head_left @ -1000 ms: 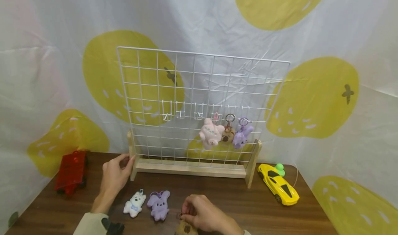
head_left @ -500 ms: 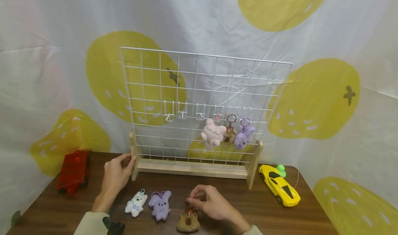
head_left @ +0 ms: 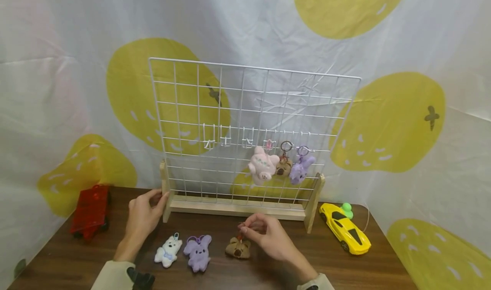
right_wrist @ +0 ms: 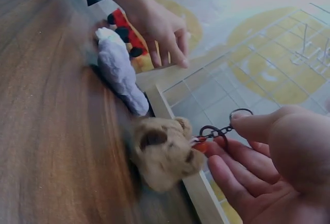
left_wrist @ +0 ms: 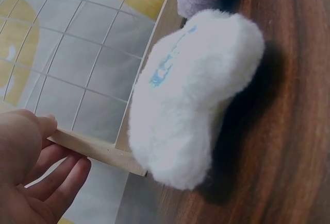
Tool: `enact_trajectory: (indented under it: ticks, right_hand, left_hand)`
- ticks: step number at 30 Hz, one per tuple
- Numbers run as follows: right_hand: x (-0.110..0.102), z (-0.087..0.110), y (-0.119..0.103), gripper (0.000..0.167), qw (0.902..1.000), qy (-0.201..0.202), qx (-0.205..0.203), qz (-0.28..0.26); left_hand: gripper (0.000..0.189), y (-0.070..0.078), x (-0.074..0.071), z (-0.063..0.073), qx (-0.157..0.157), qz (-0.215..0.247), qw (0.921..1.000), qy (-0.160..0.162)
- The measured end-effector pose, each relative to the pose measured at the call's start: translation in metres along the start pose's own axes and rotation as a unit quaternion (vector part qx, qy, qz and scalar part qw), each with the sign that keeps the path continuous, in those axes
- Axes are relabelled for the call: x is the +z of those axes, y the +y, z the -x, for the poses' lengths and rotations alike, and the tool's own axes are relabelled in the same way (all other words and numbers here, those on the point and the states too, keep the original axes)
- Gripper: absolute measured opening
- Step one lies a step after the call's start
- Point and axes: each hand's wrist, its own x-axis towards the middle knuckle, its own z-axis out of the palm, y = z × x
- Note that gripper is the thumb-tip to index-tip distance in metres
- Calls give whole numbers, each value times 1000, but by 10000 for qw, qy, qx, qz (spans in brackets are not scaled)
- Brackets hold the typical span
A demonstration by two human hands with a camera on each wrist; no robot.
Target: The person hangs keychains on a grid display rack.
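Note:
My left hand (head_left: pixel 143 213) grips the left wooden upright (left_wrist: pixel 98 149) of a white wire grid rack (head_left: pixel 241 106), thumb on one side and fingers on the other. My right hand (head_left: pixel 270 236) pinches the dark metal ring (right_wrist: pixel 241 113) of a brown plush keychain (head_left: pixel 238 248), which dangles by its short chain in front of the rack's base. On the table lie a white plush keychain (head_left: pixel 168 251) with a blue bow and a purple plush keychain (head_left: pixel 198 253), both left of the brown one.
Pink (head_left: pixel 262 166), brown (head_left: pixel 283 166) and purple plush keychains (head_left: pixel 301 170) hang on the rack's right hooks. Several bare white hooks (head_left: pixel 225 140) are to their left. A red toy vehicle (head_left: pixel 90 211) stands far left; a yellow toy car (head_left: pixel 344 228) and a green toy (head_left: pixel 347 210) are at right.
My right hand has lifted the brown plush keychain up and forward, toward the rack, and slightly right. The left hand keeps its grip on the upright.

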Motion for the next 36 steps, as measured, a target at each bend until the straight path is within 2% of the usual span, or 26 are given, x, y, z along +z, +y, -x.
enact_trajectory:
  ticks: [6, 12, 16, 22, 31, 36]
  right_hand:
    - [-3, -1, -7, 14, 9983, 520, -73, -270]
    - [-7, -2, -16, 11, 9917, 1123, -250, -574]
    - [-13, -4, -20, 11, 9873, 1366, -368, -724]
    - [-20, -8, -31, 12, 9840, 1503, -647, -706]
    - [-19, -14, -54, 12, 9765, 1979, -633, -570]
    - [-16, -18, -66, 11, 9678, 2377, -645, -519]
  left_hand:
    - [21, -1, 1, 0, 32, -11, 10000, -3]
    - [22, -2, 1, 0, 82, -48, 10000, 26]
    - [22, -2, 0, 0, 53, -2, 10000, 10]
    - [23, -2, 1, 0, 19, 39, 10000, -9]
    - [24, -2, 0, 0, -50, 65, 10000, -39]
    - [23, -2, 0, 0, -30, 67, 10000, -12]
